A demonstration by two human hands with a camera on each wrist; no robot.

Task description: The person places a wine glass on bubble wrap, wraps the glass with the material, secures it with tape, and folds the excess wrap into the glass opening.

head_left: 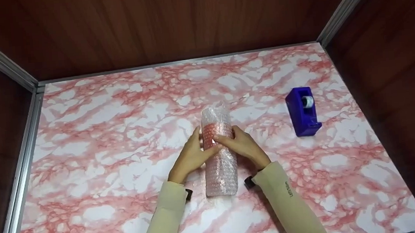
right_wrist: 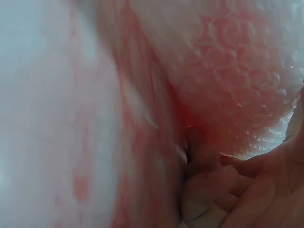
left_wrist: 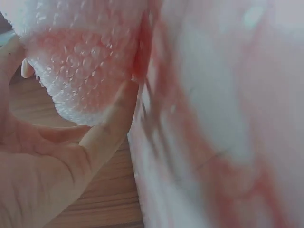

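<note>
A long bundle of bubble wrap point(head_left: 221, 175) lies on the table in front of me, its length running away from me. Through its upper part shows something red, its kind hidden by the wrap. My left hand point(head_left: 190, 155) grips the bundle from the left, thumb across the top. From the other side my right hand point(head_left: 245, 145) holds it, thumb also on top near the red patch. In the left wrist view, a finger reaches along the underside of the bubble wrap point(left_wrist: 85, 66). Curled fingers of the right hand point(right_wrist: 237, 190) meet the bundle's lower edge in the right wrist view.
A purple tape dispenser point(head_left: 300, 114) with a roll of clear tape stands at the right. The table point(head_left: 126, 213) has a red and white marbled top. Dark wood panels point(head_left: 169, 22) in metal frames rise at the back and both sides.
</note>
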